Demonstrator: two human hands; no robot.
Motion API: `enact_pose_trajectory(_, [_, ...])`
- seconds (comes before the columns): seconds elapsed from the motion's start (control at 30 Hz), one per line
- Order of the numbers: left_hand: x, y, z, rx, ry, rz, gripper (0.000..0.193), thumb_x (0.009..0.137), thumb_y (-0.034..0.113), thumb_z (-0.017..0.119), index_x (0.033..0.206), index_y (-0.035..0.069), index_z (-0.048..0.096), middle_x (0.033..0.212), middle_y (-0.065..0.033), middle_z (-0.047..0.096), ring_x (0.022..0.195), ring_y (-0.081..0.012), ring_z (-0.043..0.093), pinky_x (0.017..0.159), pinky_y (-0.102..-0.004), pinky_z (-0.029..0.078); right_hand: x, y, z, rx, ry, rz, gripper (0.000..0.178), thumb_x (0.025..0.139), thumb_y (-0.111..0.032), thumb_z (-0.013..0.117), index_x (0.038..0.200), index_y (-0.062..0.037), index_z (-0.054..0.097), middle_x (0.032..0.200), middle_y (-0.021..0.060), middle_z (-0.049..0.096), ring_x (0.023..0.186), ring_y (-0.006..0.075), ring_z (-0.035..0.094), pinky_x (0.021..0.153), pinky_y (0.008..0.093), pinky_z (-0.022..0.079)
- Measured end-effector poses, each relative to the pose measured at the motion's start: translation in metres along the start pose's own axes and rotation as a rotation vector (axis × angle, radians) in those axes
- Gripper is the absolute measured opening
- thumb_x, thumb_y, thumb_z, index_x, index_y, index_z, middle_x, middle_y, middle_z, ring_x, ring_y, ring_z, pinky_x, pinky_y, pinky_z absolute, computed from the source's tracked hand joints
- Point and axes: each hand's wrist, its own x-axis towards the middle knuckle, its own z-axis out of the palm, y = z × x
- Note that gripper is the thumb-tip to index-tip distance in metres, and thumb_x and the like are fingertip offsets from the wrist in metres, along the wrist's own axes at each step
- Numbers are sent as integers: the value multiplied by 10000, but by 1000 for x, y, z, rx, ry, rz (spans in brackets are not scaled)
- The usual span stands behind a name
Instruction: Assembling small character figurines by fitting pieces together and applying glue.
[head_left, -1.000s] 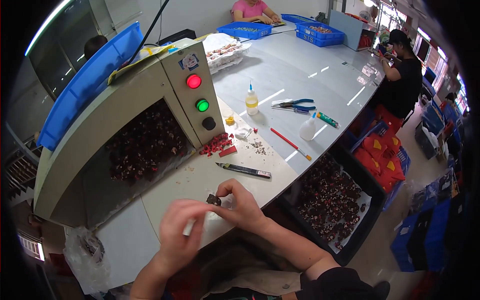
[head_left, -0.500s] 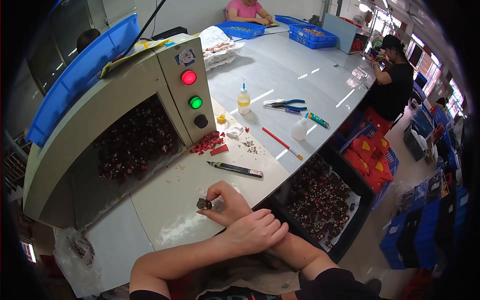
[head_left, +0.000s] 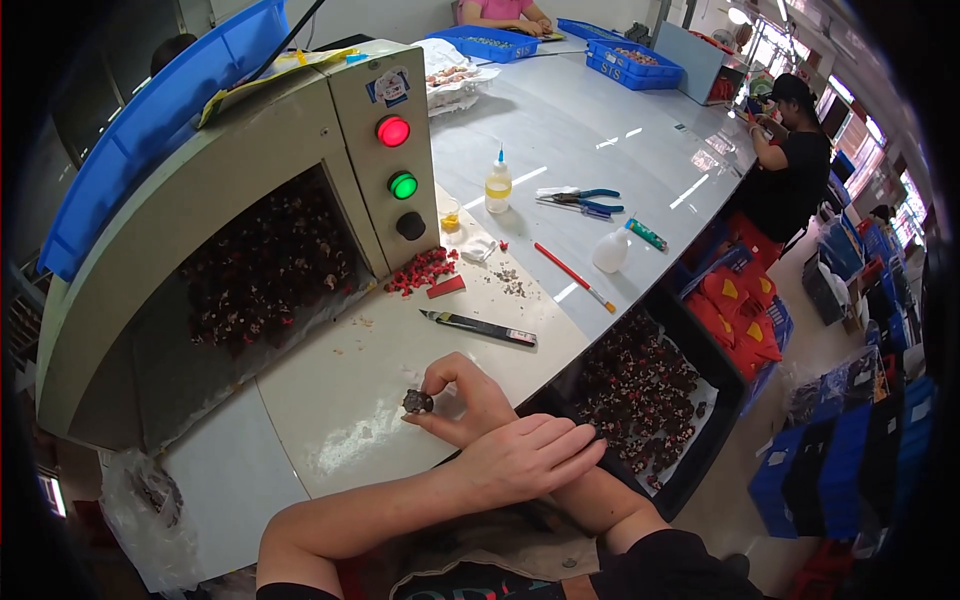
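"Where's your small dark piece (head_left: 418,402)?"
"Above the table (head_left: 310,400), near its front edge, clamped between your right hand's (head_left: 483,406) thumb and finger. A knife (head_left: 480,328) lies beyond."
"Your left hand (head_left: 535,453)?"
"Across your other wrist; whether its fingers grip, I can't tell."

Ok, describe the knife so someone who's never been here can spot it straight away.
Start from the big beige machine with the red light. On the table to its right, the knife lies between the red scraps and the right hand. It is long and black with a pointed left end, unlike the red stick farther right.
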Motion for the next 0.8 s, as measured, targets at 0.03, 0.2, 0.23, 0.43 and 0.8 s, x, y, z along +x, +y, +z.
enact_pose_trajectory(0.03, [-1, 2, 0, 2, 2, -3, 410, 700, 128, 578, 1103, 57, 595, 997, -46, 578, 832, -157, 587, 766, -271, 491, 0, -2, 0, -13, 2, -5, 379, 683, -109, 800, 904, -62, 496, 852, 58, 535, 751, 187, 557, 647, 297, 467])
enact_pose_trajectory(0.2, [-4, 3, 3, 13, -19, -22, 408, 695, 116, 578, 1099, 68, 601, 1063, -67, 560, 862, -179, 588, 761, -282, 503, -2, -3, 0, 5, -9, 29, 410, 660, -58, 805, 915, -49, 484, 846, 56, 545, 761, 159, 542, 719, 270, 452])
enact_pose_trajectory(0.23, [-4, 3, 4, 18, -17, -22, 408, 695, 116, 578, 1099, 68, 601, 1063, -67, 560, 862, -179, 588, 761, -282, 503, -2, -3, 0, 10, -8, 38, 408, 661, -58, 804, 915, -49, 484, 846, 56, 545, 762, 158, 541, 718, 270, 451])
enact_pose_trajectory(0.43, [-3, 3, 4, 4, -32, -33, 396, 708, 156, 557, 1088, 46, 578, 1050, -78, 534, 862, -181, 555, 772, -275, 471, -2, -3, 0, 25, -5, 17, 402, 670, -53, 800, 918, -49, 484, 847, 55, 546, 768, 155, 540, 722, 272, 452])
enact_pose_trajectory(0.8, [0, 6, 4, 10, -94, -29, 414, 685, 130, 590, 1094, 64, 598, 1076, -78, 562, 879, -190, 586, 763, -283, 499, -2, -2, -3, 40, -4, -19, 409, 670, -57, 805, 920, -51, 482, 854, 58, 544, 772, 162, 551, 721, 275, 453])
